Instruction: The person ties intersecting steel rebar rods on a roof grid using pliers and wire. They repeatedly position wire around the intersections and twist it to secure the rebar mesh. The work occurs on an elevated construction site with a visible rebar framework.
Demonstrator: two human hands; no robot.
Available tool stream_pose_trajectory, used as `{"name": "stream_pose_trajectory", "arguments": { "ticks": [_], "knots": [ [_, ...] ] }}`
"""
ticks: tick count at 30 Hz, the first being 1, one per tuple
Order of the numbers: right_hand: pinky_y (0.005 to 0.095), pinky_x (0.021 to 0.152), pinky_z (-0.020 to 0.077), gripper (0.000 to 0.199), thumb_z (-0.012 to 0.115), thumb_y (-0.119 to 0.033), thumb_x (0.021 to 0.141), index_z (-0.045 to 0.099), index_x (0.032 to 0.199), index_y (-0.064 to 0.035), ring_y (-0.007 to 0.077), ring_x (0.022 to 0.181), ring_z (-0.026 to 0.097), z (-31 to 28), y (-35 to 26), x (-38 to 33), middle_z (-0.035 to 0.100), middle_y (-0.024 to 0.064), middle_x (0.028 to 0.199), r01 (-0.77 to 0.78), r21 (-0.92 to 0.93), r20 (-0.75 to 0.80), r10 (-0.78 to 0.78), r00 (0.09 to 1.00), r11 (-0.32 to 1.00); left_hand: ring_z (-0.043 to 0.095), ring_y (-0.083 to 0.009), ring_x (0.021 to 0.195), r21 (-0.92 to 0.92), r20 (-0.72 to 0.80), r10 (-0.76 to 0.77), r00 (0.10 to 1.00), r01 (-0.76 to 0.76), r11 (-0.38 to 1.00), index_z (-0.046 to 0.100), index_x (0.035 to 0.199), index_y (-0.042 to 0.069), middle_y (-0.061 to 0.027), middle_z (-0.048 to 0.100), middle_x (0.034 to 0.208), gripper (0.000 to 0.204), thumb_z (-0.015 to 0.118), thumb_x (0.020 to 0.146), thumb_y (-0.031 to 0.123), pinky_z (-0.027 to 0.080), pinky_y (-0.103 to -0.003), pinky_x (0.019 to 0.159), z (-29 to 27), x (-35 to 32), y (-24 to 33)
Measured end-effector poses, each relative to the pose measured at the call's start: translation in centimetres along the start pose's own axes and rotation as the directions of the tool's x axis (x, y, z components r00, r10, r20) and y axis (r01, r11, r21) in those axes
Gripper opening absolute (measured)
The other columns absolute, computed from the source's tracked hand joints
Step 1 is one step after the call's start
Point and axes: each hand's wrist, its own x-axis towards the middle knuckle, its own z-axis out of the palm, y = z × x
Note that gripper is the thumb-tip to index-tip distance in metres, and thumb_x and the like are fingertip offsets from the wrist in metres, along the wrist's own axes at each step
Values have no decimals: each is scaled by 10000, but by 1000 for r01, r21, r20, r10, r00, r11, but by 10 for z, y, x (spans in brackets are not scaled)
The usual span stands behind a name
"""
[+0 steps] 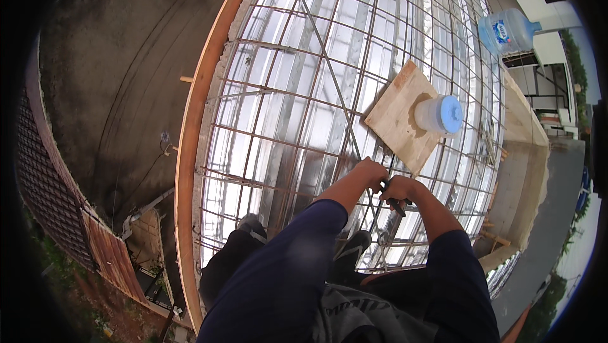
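Observation:
My right hand (pixel 403 190) is closed around dark-handled pliers (pixel 397 207), whose handle ends stick out below the fingers. Close beside it, my left hand (pixel 371 173) is also closed, its fingers curled at the head of the tool; what they hold is hidden. Both hands are low over a rebar grid (pixel 297 93) laid above shiny corrugated metal decking (pixel 323 159). One long diagonal bar (pixel 326 58) crosses the grid and runs down beside my left hand.
Ahead of my hands, a plywood square (pixel 396 109) bears a clear tub with a blue lid (pixel 450 115). A large blue water bottle (pixel 506 31) lies far right. Along the left, an orange-brown board (pixel 201 102) edges the deck above a lower grey surface (pixel 120 83). My shoes stand on the grid.

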Motion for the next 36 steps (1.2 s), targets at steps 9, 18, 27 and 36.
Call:
{"name": "stream_pose_trajectory", "arguments": {
  "ticks": [9,18,27,36],
  "knots": [
    [484,824,498,317,531,-126,818,603,1087,25,335,973,636,38,-49,-53,647,238,988,-73,-494,-483,-203,852,866,640,-310,906,-193,-445,25,895,-124,973,666,901,122,-114,679,929,234,678,728,279,486,-423,862,34,2,-10],
    [552,877,435,351,515,-213,848,531,1151,-36,376,995,604,28,8,-15,609,168,1118,-429,-826,-561,-466,684,365,635,-336,889,-274,-254,-8,967,-64,960,652,937,54,-163,672,891,345,712,622,183,518,-410,780,5,20,5],
    [426,567,535,274,572,-135,703,560,937,7,272,678,652,-7,-32,-35,622,164,801,-84,-453,-255,-38,966,888,495,-307,1074,-144,-722,34,692,-197,970,512,1179,88,-101,540,1068,608,719,608,52,368,-428,951,44,-23,17],
    [451,497,553,279,582,-147,747,516,924,59,299,517,610,-39,-17,-11,581,183,669,-254,274,246,187,951,928,530,-308,969,-270,-863,-232,449,-21,963,521,1015,65,-115,555,929,388,701,689,173,382,-458,934,55,-3,37]
  ]
}}
